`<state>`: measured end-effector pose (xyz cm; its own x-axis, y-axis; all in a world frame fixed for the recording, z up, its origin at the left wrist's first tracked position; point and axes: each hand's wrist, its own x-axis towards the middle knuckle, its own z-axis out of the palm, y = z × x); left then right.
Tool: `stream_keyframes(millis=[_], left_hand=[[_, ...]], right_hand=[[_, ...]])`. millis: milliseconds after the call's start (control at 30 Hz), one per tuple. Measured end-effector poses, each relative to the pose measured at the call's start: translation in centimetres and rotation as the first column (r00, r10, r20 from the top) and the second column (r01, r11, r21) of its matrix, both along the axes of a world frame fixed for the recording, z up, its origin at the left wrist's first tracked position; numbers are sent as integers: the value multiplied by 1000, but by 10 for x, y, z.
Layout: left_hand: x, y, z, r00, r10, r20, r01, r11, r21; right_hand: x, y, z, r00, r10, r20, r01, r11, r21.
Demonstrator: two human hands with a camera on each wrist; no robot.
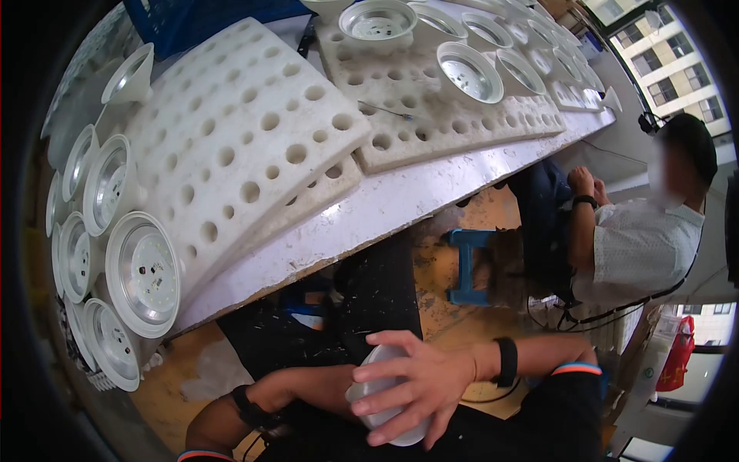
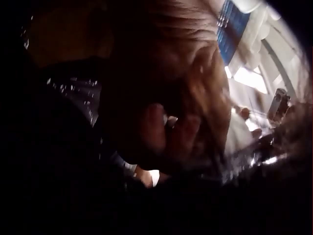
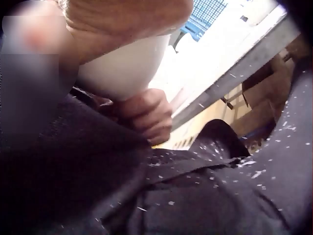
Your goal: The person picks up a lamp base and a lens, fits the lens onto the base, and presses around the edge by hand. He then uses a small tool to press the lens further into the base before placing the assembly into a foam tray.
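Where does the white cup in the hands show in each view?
Head: white cup lower centre, under the right hand.
Left wrist: too dark to make out.
Right wrist: upper left of centre, above the left hand.
Shared landmark: blue crate; head, upper left; right wrist, top; left wrist, apparently upper right.

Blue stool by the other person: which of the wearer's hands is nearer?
Right. In the head view, the right hand, spread over the white piece, is below the blue stool; the left hand, mostly hidden, is farther left.

Right grip [image 1: 419,377] spread-fingered, back showing; left grip [image 3: 146,115] curled, lower; both forearms [image 1: 312,389] angled inward.
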<state>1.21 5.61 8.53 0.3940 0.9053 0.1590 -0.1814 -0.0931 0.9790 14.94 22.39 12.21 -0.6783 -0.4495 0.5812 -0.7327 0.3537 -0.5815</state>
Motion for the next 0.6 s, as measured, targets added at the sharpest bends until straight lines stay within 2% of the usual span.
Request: stream_keyframes(millis=[33, 100, 133, 167, 200, 267, 300, 333, 367, 400, 433, 467, 500, 533, 567, 600], left_hand=[[1, -2, -7, 1000, -17, -5, 17, 1000, 1], [3, 3, -28, 926, 67, -371, -185, 938, -292], [-4, 23, -8, 700, 52, -712, -364, 884, -293], [-11, 38, 13, 362, -13, -932, -539, 813, -221], [-11, 37, 11, 355, -4, -935, -545, 812, -210], [-13, 34, -1, 320, 53, -946, -516, 847, -128], [-12, 25, -9, 326, 31, -945, -502, 853, -145], [-14, 15, -18, 769, 16, -639, -284, 904, -319], [-18, 14, -23, 985, -35, -169, -24, 941, -338], [-12, 16, -24, 982, 13, -190, -2, 998, 58], [-3, 19, -24, 980, 46, -193, 46, 892, 449], [1, 26, -17, 972, 92, -218, 2, 918, 395], [3, 29, -9, 962, 130, -241, -41, 938, 345], [4, 28, -11, 867, 180, -464, -210, 978, -13], [2, 34, -14, 728, 151, -669, -446, 845, -295], [-4, 49, -10, 523, -5, -852, -455, 844, -284]], right_hand=[[-7, 9, 1, 996, 39, -83, -40, 999, -3], [1, 24, -21, 969, -115, 220, 148, 979, -138], [2, 3, -24, 730, -369, 575, 590, 765, -259], [-5, -15, -25, 420, -219, 881, 866, 388, -317], [-6, -15, -18, 428, -224, 876, 861, 395, -320], [-6, -6, -11, 532, -431, 729, 775, 594, -215], [2, -8, -8, 568, -504, 650, 741, 658, -137], [10, -12, -3, 604, -566, 561, 707, 706, -48], [12, -11, 4, 784, -515, 345, 580, 807, -114], [12, -7, 16, 915, -360, 183, 373, 927, -40], [13, -5, 26, 984, -174, 35, 170, 982, 83], [13, 6, 14, 978, -210, -13, 210, 969, 127], [17, 17, -15, 975, -222, 7, 221, 974, 53], [25, 20, -38, 973, -227, 41, 228, 973, -26], [24, -1, -61, 749, -513, 419, 646, 706, -291], [9, -14, -72, 416, -256, 873, 903, 234, -362]])
